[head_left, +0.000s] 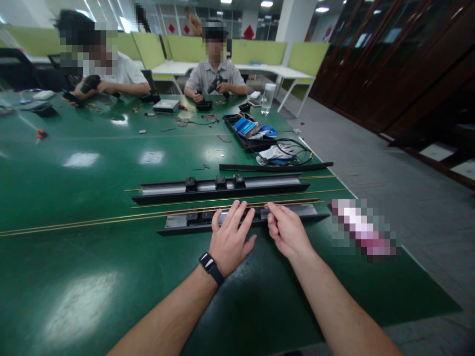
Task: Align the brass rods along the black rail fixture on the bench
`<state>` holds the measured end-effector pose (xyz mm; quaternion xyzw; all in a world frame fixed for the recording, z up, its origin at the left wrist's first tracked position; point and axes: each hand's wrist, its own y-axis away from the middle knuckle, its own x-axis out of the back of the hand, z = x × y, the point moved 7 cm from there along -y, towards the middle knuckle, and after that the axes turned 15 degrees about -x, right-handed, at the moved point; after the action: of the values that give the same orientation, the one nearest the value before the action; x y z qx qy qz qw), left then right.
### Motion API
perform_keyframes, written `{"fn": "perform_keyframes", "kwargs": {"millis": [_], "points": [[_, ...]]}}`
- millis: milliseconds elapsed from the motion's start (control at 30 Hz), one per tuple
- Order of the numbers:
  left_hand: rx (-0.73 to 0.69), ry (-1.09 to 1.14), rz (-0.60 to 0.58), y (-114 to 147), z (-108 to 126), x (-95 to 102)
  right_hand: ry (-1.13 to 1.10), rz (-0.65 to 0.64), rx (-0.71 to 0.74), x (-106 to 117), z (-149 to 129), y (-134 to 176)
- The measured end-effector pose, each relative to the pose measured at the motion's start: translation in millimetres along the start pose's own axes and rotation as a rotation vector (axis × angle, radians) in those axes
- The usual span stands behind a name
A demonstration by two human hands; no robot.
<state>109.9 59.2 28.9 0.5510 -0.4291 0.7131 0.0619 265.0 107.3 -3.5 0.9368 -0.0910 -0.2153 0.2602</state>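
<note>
Long thin brass rods run across the table and over a black channel rail with a silvery inside. My left hand, wearing a dark watch, lies over this rail with its fingers spread; the fingertips reach the rods. To its right, my right hand is closed in a pinch at the rods, thumb and forefinger together. Its other fingers are curled in. Black blocks sit inside the near rail, partly hidden by my left hand. Just beyond, a second channel rail holds black blocks.
Behind the rails lie a black strip, gloves with a black cable, and a black tray with blue items. A blurred pink-and-white thing is near the right edge. Two people with power drills sit across the green table.
</note>
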Motion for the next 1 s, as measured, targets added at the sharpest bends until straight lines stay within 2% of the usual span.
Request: {"fn": "perform_keyframes", "kwargs": {"millis": [500, 1000], "points": [[0.002, 0.000, 0.007, 0.2, -0.5, -0.6, 0.020, -0.036, -0.027, -2.1, 1.8, -0.5], [0.013, 0.004, -0.010, 0.8, -0.4, -0.4, -0.011, 0.004, 0.000, 2.0, -1.9, 2.9]]}}
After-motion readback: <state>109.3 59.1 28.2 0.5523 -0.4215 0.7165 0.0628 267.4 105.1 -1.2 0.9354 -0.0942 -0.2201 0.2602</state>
